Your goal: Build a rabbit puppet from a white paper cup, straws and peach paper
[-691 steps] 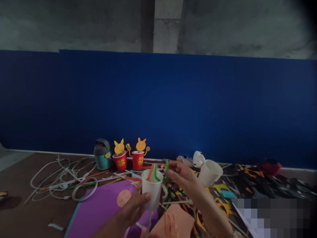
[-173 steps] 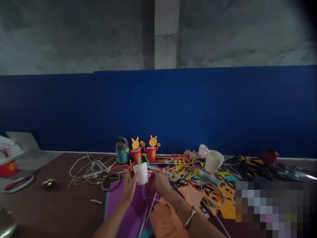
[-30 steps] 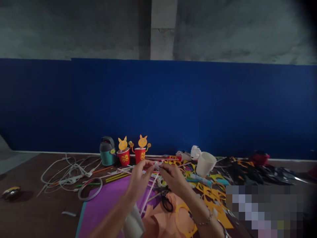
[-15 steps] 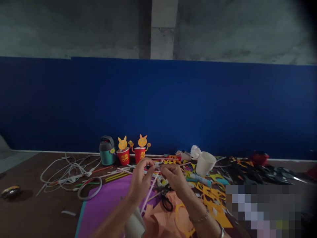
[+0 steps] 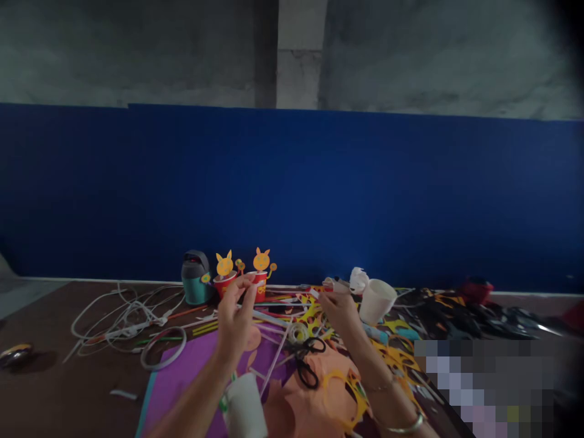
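My left hand (image 5: pixel 235 313) is raised over the purple sheet, in front of the red cups. Thumb and forefinger pinch a small white piece (image 5: pixel 260 284), too small to make out fully. To the right, my right hand (image 5: pixel 338 309) is closed on a small white strip (image 5: pixel 314 294) jutting from its fingertips. Between and below the hands lie a roll of clear tape (image 5: pixel 298 332) and black-handled scissors (image 5: pixel 308 372) on orange paper (image 5: pixel 296 398). A white paper cup (image 5: pixel 246 406) stands close by my left forearm, a green strip at its side.
Two red cups (image 5: pixel 260 292) with orange paper animal heads stand at the back beside a teal-and-grey container (image 5: pixel 196 280). Another white cup (image 5: pixel 378 302) is at right, among yellow paper scraps (image 5: pixel 396 356). White cables (image 5: pixel 132 316) tangle at left; a purple sheet (image 5: pixel 177 380) lies in front.
My hands, close together before, have drawn apart, left hand leftward and right hand rightward. A white piece now shows at each hand's fingertips. More of the scissors and tape roll is visible.
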A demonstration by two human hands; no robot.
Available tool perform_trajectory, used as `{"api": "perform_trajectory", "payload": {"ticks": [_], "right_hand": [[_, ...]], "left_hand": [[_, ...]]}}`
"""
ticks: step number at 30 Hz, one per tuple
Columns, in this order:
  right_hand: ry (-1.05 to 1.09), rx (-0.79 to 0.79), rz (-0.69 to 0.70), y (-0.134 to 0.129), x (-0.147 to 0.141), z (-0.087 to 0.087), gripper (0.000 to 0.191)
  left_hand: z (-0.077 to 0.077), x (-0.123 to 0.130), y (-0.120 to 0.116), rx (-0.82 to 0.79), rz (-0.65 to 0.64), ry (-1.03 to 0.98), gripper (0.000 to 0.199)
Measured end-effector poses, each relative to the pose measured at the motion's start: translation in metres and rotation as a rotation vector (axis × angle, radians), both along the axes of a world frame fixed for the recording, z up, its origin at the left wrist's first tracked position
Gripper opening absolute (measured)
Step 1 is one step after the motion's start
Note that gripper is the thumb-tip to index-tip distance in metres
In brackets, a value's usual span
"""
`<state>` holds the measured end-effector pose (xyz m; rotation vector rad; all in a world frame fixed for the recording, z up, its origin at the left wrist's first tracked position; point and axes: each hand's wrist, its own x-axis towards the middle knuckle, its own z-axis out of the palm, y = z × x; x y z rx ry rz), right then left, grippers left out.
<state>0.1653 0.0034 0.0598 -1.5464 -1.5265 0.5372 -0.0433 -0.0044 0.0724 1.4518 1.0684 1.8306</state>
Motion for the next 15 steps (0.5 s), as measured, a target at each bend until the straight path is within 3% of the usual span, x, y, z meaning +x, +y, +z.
{"api": "perform_trajectory", "payload": {"ticks": [4, 6, 8, 10, 12, 15], "right_hand": [[-0.256, -0.065, -0.089, -0.001, 0.028, -0.003, 0.019], [-0.337, -0.083, -0.122, -0.005, 0.028, -0.005, 0.009], [-0.382, -0.073, -0.121, -0.008, 0.018, -0.003, 0.012], [-0.354, -0.010, -0.032, -0.010, 0.003, 0.000, 0.024], [-0.213, 0.124, 0.172, -0.011, -0.015, 0.003, 0.029], [-0.032, 0.303, 0.320, -0.014, -0.036, 0.004, 0.013]], "left_hand": [[0.010, -0.011, 0.005, -0.182, -0.159, 0.064, 0.018], [0.010, -0.011, 0.005, -0.246, -0.205, 0.118, 0.018], [0.007, -0.009, 0.005, -0.280, -0.240, 0.191, 0.017], [0.004, -0.007, 0.005, -0.293, -0.254, 0.253, 0.015], [0.001, -0.005, 0.005, -0.287, -0.271, 0.288, 0.013], [-0.002, -0.002, 0.004, -0.269, -0.312, 0.306, 0.009]]}}
